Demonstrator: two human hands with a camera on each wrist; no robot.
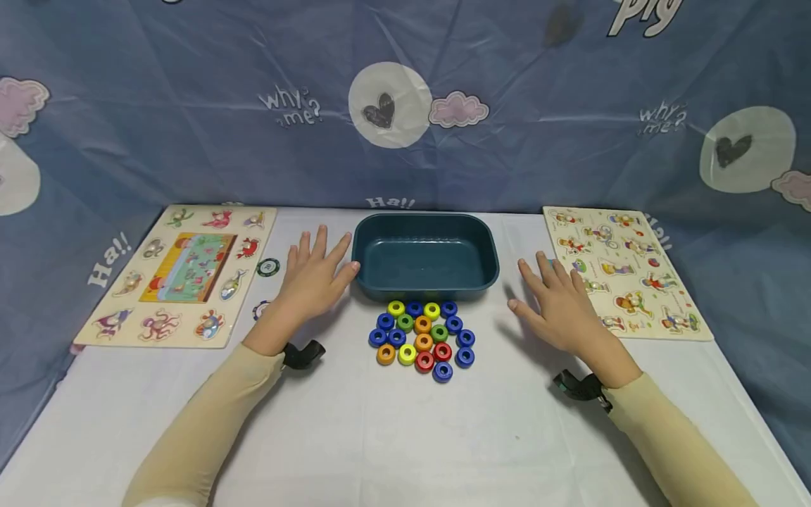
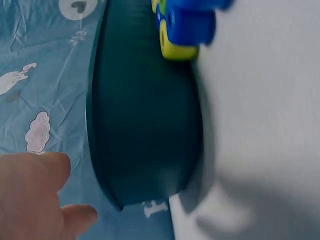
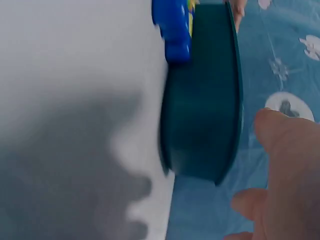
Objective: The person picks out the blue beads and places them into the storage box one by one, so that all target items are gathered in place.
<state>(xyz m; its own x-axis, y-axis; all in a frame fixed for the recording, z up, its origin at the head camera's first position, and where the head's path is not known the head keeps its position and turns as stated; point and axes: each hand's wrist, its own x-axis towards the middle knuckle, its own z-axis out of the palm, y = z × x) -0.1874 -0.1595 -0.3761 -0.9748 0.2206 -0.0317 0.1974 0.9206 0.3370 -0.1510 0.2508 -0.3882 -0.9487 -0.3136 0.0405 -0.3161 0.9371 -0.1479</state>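
Although nothing looks unsettled around you, the loose rings (image 1: 424,348) could give trouble: they lie in a close cluster at the centre of the frame, just below the near wall of the dark teal tray (image 1: 426,290), and many seem to touch one another, so a low sideways brush from either palm would probably push several at once and might set one rolling. The tray could also shift, because your left thumb sits right at its left rim; a careless nudge there might slide the near wall into the top row of rings. Your left hand (image 1: 315,278), left of centre, has its fingers straight and well spread and holds nothing; whether the thumb touches the rim or only hovers beside it, you cannot tell from these views. The chips (image 1: 268,267) lie close to that hand, between it and the left puzzle board (image 1: 190,267), so dropping the wrist and drawing it back could drag one along. Your right hand (image 1: 560,306), right of centre, also holds nothing, its fingers extended and fanned, the thumb apart and well clear of the tray; swung outward, it might knock the right puzzle board (image 1: 624,283) just beside it.
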